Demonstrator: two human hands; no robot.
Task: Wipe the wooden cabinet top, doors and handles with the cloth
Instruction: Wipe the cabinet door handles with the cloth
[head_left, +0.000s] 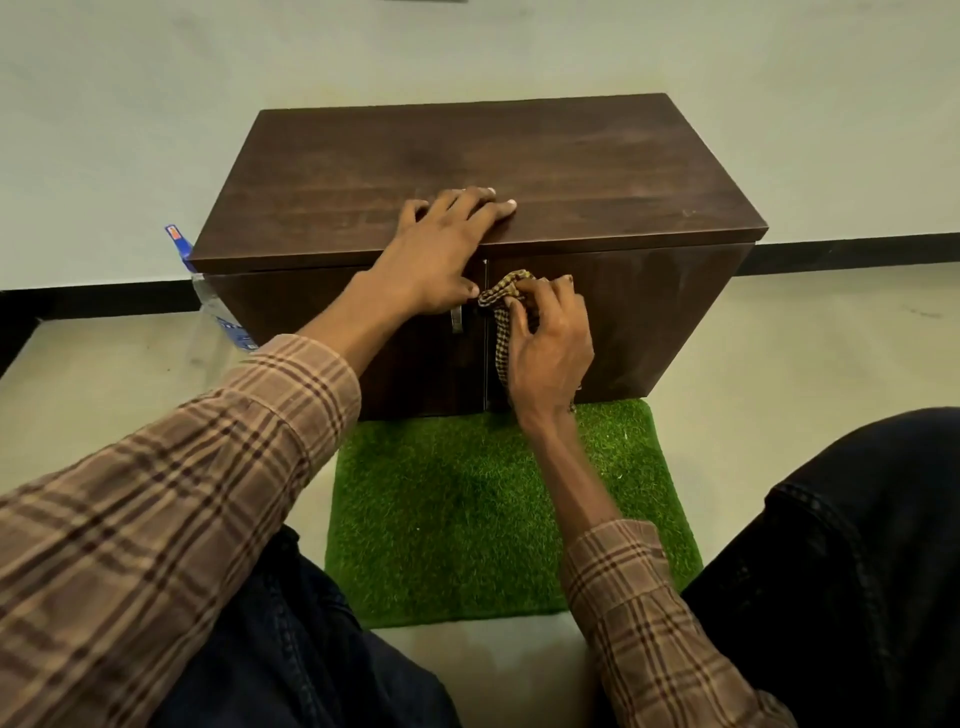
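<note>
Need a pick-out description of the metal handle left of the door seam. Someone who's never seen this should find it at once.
Start at the dark wooden cabinet against the wall, then drop to the vertical seam between its two front doors. Just left of that seam, below the left hand, hangs the handle: a short silver metal strip, the only shiny thing on the brown doors; the checked cloth sits right of the seam.

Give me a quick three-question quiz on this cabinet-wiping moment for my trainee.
1. True or false: the left hand rests flat on the cabinet top.
2. Which hand grips the checked cloth? A) left B) right C) both
3. Fill in: the cabinet stands partly on a green ____ mat.

Key:
1. True; its fingers lie straight over the front edge.
2. B; the right hand bunches the cloth against the right door, beside the centre seam.
3. Grass; artificial turf.
</note>
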